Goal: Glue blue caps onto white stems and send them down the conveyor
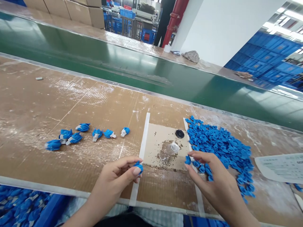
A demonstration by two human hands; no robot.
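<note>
Between the thumb and fingers of my left hand is a blue plastic part, partly covered by the fingertips. My right hand pinches a small curved blue plastic piece by its edges, at the near left side of a heap of similar blue pieces. Between and beyond the hands, a small clear plastic cup stands on a wet-stained cardboard sheet. A round black lid lies behind the cup. Several blue-and-white parts lie on the table at the left.
A green conveyor belt runs across behind the cardboard-covered table. At lower left is a blue bin full of blue-and-white parts. A printed sheet lies at right. Cardboard boxes and a white pillar stand beyond the belt.
</note>
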